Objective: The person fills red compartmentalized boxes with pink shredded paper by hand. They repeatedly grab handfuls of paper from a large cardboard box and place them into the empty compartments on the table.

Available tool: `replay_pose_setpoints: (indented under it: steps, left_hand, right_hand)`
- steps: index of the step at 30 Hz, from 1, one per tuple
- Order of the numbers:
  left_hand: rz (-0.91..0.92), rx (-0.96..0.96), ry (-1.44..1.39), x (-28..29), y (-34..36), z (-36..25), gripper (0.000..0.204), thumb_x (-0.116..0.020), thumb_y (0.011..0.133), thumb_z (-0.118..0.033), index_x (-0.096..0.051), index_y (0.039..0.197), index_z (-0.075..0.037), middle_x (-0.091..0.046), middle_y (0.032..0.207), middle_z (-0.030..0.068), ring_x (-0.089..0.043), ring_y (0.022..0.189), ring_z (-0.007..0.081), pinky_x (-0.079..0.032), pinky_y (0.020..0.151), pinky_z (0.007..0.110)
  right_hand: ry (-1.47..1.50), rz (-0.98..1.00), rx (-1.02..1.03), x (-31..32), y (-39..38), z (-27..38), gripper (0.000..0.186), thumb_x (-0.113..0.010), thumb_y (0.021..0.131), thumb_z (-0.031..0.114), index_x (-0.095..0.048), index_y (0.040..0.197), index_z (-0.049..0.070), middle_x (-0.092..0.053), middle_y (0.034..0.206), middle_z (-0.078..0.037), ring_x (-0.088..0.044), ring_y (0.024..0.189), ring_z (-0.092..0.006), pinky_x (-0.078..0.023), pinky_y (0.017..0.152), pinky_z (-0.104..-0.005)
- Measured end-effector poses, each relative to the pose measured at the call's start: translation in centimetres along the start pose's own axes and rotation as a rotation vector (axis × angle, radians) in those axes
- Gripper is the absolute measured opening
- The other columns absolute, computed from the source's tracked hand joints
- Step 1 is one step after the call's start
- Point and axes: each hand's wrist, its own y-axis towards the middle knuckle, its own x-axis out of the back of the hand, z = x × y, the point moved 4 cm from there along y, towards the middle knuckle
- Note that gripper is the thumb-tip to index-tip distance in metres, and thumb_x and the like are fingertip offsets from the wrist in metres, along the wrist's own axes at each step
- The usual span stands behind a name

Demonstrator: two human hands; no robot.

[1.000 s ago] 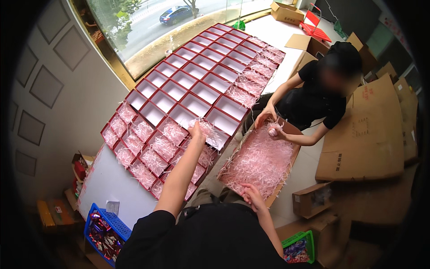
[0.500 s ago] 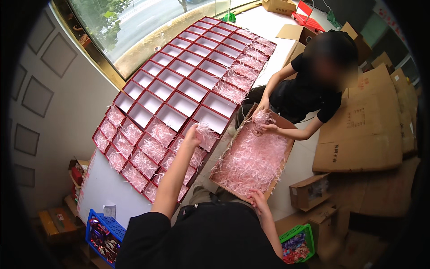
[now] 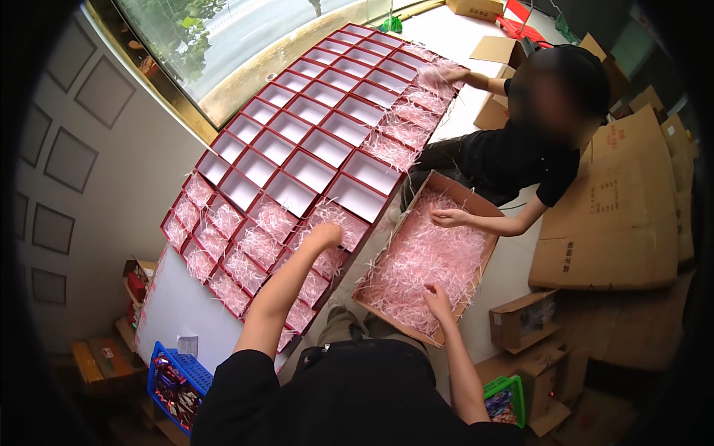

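Our left hand [image 3: 326,234] is low over a red box [image 3: 358,238] near the right edge of the table [image 3: 197,312], in the nearer part of the rows. Pink paper shreds [image 3: 333,214] lie in this box beside the hand, but the fingers are turned away from us, so we cannot tell if they are gripping some of the shreds. The next box [image 3: 357,197], farther along the same edge, shows its bare bottom.

The main heap of shreds is in the carton [image 3: 460,192], just off the right edge of the table. Over its nearer part is our right hand [image 3: 437,299], with fingers bent loosely; we see no clump in them, yet we cannot be sure that they pinch nothing.

In our judgement, the good way is to loosen the shreds and spread them to all four corners of the box — a hard ball in the middle would leave gaps. Strands that hang over the rim are best tucked inside, gently, without pushing the box out of its row. In the carton we should also leave room for the co-worker's hand [image 3: 448,217] near its farther end.
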Motion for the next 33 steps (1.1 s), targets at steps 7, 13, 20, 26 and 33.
replay_pose_setpoints:
  steps: [7,13,20,26,33]
  left_hand:
    - [-0.438,-0.07,-0.324,6.0,-10.7,0.7,0.032,-0.045,0.078,-0.023,-0.047,0.107,-0.01,-0.052,0.102,0.0138,-0.051,0.09,0.0282,-0.042,0.076,0.036]
    - [-0.354,-0.011,-0.31,3.3,-18.3,0.7,0.032,-0.044,0.079,-0.021,-0.046,0.109,-0.01,-0.053,0.1,0.0133,-0.055,0.084,0.0256,-0.043,0.073,0.033]
    - [-0.328,-0.008,-0.534,0.7,-20.2,-2.1,0.03,-0.044,0.079,-0.022,-0.048,0.106,-0.01,-0.053,0.099,0.0124,-0.052,0.087,0.0269,-0.041,0.074,0.034]
    - [-0.427,-0.134,-0.481,1.6,-19.6,-5.4,0.029,-0.047,0.078,-0.021,-0.049,0.104,-0.007,-0.054,0.097,0.0119,-0.053,0.085,0.0263,-0.042,0.073,0.033]
    - [-0.423,-0.357,-0.569,4.4,-19.4,-9.0,0.037,-0.05,0.077,-0.022,-0.043,0.11,-0.005,-0.051,0.103,0.014,-0.05,0.092,0.0267,-0.04,0.078,0.033]
  right_hand:
    - [-0.333,0.056,-0.217,-2.6,1.4,-2.5,0.034,-0.055,0.065,0.024,-0.056,0.095,0.009,-0.051,0.102,-0.014,-0.039,0.105,-0.0276,-0.031,0.088,-0.0331]
    - [-0.456,0.471,-0.437,-11.0,-1.6,-11.5,0.051,-0.057,0.063,0.036,-0.052,0.103,0.006,-0.052,0.101,-0.019,-0.05,0.095,-0.0288,-0.039,0.081,-0.0336]
    - [-0.22,0.512,-0.285,-11.3,-0.8,-10.4,0.034,-0.051,0.072,0.032,-0.056,0.084,0.001,-0.058,0.072,-0.015,-0.056,0.068,-0.0262,-0.043,0.063,-0.0339]
    - [0.261,0.136,-0.061,2.5,0.8,5.6,0.02,-0.05,0.078,0.023,-0.052,0.066,0.007,-0.046,0.057,0.001,-0.041,0.048,-0.009,-0.036,0.046,-0.0244]
    - [0.437,-0.095,0.114,9.5,0.2,10.1,0.017,-0.051,0.077,0.021,-0.055,0.072,0.006,-0.051,0.063,0.001,-0.048,0.054,-0.0096,-0.039,0.05,-0.0242]
